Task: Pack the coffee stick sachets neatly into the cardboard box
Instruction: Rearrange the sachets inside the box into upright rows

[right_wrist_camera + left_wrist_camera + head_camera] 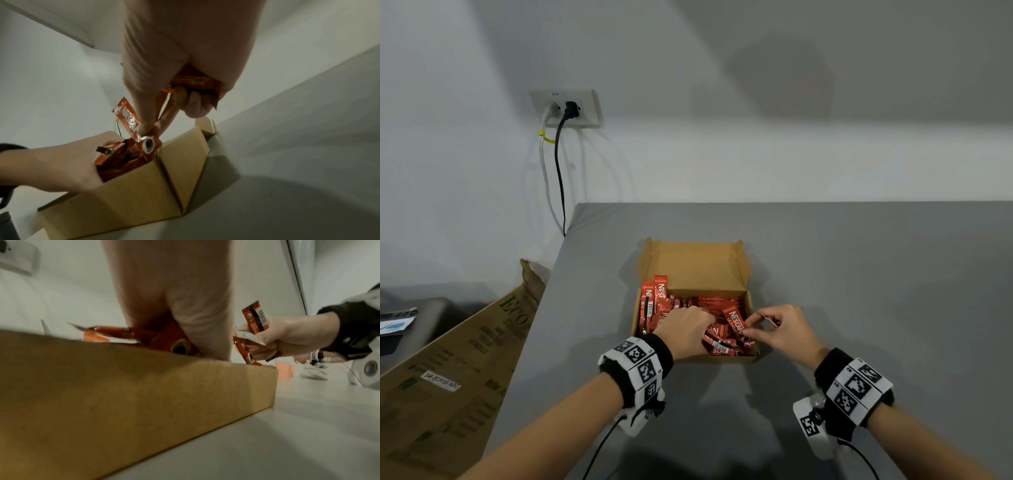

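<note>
Centre of head view: box on table, sachets jumbled inside. Left hand reaching among them, grip state hidden. Right hand at right rim, pinching a few sticks, presumably for aligning.

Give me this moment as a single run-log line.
phase: packing | left hand: in cardboard box, on sachets | right hand: holds sachet bundle at box's right edge | order: jumbled

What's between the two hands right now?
Loose red sachets in the cardboard box, between the left hand and right hand; head view.
</note>
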A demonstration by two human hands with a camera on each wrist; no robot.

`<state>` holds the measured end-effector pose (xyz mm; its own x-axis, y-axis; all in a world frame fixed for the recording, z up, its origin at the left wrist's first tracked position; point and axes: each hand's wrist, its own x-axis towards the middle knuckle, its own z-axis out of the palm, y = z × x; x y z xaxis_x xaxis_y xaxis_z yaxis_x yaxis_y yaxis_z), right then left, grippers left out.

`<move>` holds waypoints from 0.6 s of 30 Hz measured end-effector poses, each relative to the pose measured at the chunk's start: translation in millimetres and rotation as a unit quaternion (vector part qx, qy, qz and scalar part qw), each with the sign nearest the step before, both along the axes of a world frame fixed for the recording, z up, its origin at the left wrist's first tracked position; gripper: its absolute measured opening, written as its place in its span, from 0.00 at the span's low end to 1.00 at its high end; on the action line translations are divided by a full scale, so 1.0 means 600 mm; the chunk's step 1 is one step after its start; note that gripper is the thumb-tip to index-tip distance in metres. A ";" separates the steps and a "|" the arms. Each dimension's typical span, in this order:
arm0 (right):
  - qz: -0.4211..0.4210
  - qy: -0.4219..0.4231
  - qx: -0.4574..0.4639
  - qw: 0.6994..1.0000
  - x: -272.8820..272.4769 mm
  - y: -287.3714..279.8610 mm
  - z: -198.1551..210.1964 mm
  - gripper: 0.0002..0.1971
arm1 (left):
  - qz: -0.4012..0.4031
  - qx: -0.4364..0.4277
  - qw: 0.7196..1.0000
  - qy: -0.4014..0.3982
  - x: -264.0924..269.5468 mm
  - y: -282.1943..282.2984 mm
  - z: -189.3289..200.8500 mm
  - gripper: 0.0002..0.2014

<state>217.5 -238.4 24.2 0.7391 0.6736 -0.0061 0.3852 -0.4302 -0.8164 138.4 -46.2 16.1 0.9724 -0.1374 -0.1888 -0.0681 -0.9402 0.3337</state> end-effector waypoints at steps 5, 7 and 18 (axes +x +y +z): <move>0.000 -0.013 -0.032 0.999 0.006 0.011 -0.005 0.03 | 0.034 0.035 0.999 -0.016 0.001 -0.002 -0.001 0.22; 0.031 -0.020 -0.049 0.998 0.004 0.014 -0.003 0.01 | 0.065 0.022 0.997 -0.021 -0.002 -0.002 -0.005 0.23; 0.107 -0.059 -0.067 0.990 -0.008 0.005 0.013 0.02 | 0.093 -0.030 0.995 -0.020 -0.007 -0.001 -0.012 0.14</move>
<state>212.5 -235.6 31.9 0.5803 0.8139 -0.0275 0.5692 -0.4295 -0.7011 134.3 -46.6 9.1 0.9887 0.0349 -0.1460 0.0899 -0.9164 0.3901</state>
